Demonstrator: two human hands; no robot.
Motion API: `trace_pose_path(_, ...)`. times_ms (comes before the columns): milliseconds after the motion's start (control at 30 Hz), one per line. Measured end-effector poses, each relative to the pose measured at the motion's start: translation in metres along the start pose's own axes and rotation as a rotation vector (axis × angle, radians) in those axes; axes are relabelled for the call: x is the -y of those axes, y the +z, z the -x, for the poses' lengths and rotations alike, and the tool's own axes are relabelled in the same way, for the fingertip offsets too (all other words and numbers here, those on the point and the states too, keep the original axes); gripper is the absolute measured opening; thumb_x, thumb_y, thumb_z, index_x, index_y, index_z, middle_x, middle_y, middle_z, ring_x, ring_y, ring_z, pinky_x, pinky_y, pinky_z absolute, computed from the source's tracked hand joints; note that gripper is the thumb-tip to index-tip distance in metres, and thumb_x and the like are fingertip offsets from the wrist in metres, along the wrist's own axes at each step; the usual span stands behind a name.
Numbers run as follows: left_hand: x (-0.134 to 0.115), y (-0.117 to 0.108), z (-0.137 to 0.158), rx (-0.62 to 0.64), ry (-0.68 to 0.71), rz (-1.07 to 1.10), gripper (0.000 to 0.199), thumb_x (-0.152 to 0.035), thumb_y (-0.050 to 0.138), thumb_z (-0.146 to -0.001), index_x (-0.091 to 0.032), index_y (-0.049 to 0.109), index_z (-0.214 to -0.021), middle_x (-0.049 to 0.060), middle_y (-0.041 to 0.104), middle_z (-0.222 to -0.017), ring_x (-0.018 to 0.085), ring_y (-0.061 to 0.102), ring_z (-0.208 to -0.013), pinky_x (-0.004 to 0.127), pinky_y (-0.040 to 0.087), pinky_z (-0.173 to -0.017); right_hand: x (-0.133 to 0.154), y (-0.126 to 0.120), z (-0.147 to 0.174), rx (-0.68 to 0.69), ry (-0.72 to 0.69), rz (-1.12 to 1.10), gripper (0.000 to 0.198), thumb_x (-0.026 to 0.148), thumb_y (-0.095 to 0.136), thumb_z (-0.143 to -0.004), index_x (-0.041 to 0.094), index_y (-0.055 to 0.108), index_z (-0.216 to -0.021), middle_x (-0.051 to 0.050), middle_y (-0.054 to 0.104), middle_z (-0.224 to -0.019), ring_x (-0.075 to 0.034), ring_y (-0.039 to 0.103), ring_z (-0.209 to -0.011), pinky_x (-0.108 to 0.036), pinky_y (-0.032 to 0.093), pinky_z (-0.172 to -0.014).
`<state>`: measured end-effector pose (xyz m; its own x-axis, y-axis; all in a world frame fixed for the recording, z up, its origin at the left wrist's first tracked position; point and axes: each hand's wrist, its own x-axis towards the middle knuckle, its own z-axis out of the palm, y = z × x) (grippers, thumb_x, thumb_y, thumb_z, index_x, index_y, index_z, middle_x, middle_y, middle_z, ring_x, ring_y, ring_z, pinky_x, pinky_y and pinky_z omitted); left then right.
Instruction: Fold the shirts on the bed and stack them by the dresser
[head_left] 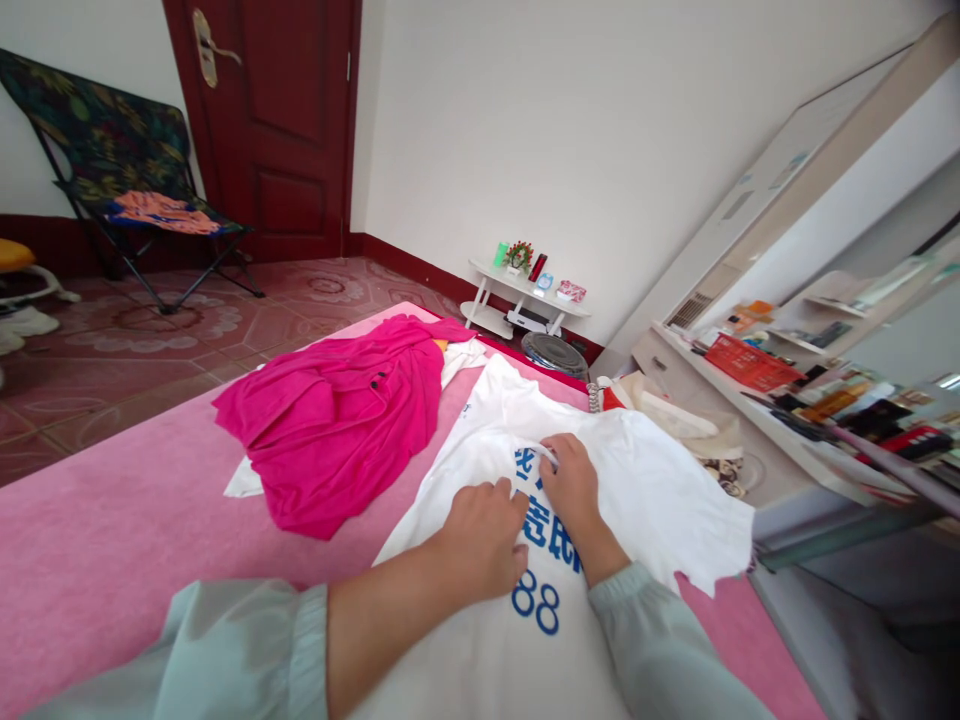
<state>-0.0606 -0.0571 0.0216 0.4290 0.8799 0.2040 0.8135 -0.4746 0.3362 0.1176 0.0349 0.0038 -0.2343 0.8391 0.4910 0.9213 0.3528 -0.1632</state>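
A white T-shirt (pixel 660 480) with blue printed characters and the number 88 lies spread on the pink bed cover (pixel 150 500). My left hand (pixel 484 535) rests on the chest of the shirt, its fingers curled in against the fabric beside the print. Just to the right, my right hand (pixel 571 485) pinches a small raised fold of the shirt above the lettering. Both wrists cover part of the print. Left of the shirt is a crumpled magenta garment (pixel 345 420), with bits of white cloth showing from under it.
Behind the bed stands a small white shelf (pixel 525 285) with a potted plant and small items, near a round dark-topped object (pixel 555 353). A dressing table (pixel 787 440) on the right carries a red basket (pixel 750 362). A folding chair (pixel 112 150) holds orange cloth (pixel 161 212).
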Motion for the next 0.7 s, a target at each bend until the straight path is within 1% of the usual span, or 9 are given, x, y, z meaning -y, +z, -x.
trace_pose_path(67,-0.003,0.002,0.000,0.017,-0.024,0.001,0.026,-0.028,0.053,-0.074,-0.017,0.059,-0.097,0.011,0.062,-0.092,0.027,0.062,-0.080,0.038,0.049,-0.067,-0.001,0.001,0.001,0.007,-0.011,-0.013,0.026,0.010,0.044,-0.075,0.020,0.063,-0.091,-0.006,0.060,-0.093,-0.021,0.053,-0.092,-0.030,0.042,-0.082)
trace_pose_path(133,-0.003,0.001,-0.001,0.036,-0.019,0.025,0.022,-0.020,0.052,-0.071,-0.018,0.060,-0.092,0.010,0.063,-0.088,0.025,0.063,-0.075,0.036,0.049,-0.066,-0.002,0.000,0.001,0.003,-0.035,-0.025,0.027,0.009,0.044,-0.076,0.020,0.065,-0.090,-0.005,0.059,-0.092,-0.020,0.053,-0.091,-0.030,0.042,-0.081)
trace_pose_path(267,0.000,-0.008,-0.002,0.077,0.055,0.130,0.014,-0.016,0.052,-0.069,-0.021,0.061,-0.079,0.006,0.065,-0.084,0.021,0.062,-0.069,0.030,0.047,-0.061,-0.008,-0.004,0.001,-0.108,0.017,-0.009,0.027,0.009,0.045,-0.076,0.020,0.068,-0.084,-0.005,0.060,-0.091,-0.020,0.052,-0.091,-0.031,0.039,-0.083)
trace_pose_path(300,0.001,-0.011,-0.002,0.099,0.068,0.152,0.013,-0.016,0.053,-0.068,-0.021,0.061,-0.076,0.005,0.066,-0.083,0.021,0.062,-0.069,0.029,0.046,-0.061,-0.010,-0.004,0.001,-0.109,0.031,0.003,0.026,0.009,0.046,-0.075,0.020,0.068,-0.082,-0.004,0.060,-0.090,-0.020,0.051,-0.091,-0.032,0.038,-0.083)
trace_pose_path(433,0.002,-0.015,-0.001,0.180,0.066,0.177,0.009,-0.021,0.058,-0.065,-0.023,0.064,-0.071,0.002,0.068,-0.078,0.021,0.062,-0.069,0.029,0.045,-0.059,-0.010,-0.003,0.000,0.004,0.048,0.059,0.024,0.007,0.048,-0.071,0.020,0.067,-0.076,-0.003,0.062,-0.084,-0.020,0.051,-0.086,-0.032,0.035,-0.081)
trace_pose_path(500,0.005,-0.012,-0.001,0.166,0.071,0.217,0.011,-0.028,0.060,-0.067,-0.023,0.066,-0.074,0.002,0.069,-0.079,0.021,0.062,-0.069,0.029,0.044,-0.059,-0.007,-0.002,0.000,0.014,0.046,0.098,0.025,0.007,0.048,-0.069,0.019,0.066,-0.081,-0.005,0.062,-0.088,-0.021,0.051,-0.089,-0.033,0.034,-0.082)
trace_pose_path(567,0.009,-0.007,-0.002,0.148,0.095,0.301,0.016,-0.034,0.059,-0.072,-0.023,0.068,-0.079,0.001,0.069,-0.077,0.019,0.061,-0.067,0.027,0.043,-0.059,-0.003,-0.001,0.001,-0.012,0.022,0.132,0.031,0.006,0.048,-0.069,0.018,0.064,-0.092,-0.007,0.062,-0.099,-0.023,0.050,-0.096,-0.034,0.033,-0.085)
trace_pose_path(667,0.021,-0.004,-0.007,0.131,0.100,0.492,0.019,-0.029,0.052,-0.080,-0.019,0.069,-0.083,0.000,0.068,-0.072,0.014,0.060,-0.065,0.022,0.042,-0.057,0.004,-0.004,0.005,-0.025,-0.032,0.159,0.040,0.005,0.046,-0.071,0.015,0.060,-0.108,-0.010,0.057,-0.117,-0.025,0.048,-0.108,-0.036,0.032,-0.093)
trace_pose_path(700,0.026,-0.005,-0.008,0.094,0.081,0.543,0.020,-0.025,0.050,-0.081,-0.018,0.068,-0.085,0.000,0.068,-0.072,0.013,0.060,-0.065,0.021,0.042,-0.058,0.007,-0.006,0.007,-0.019,-0.039,0.167,0.042,0.004,0.045,-0.073,0.015,0.058,-0.111,-0.011,0.055,-0.121,-0.025,0.046,-0.112,-0.037,0.032,-0.096)
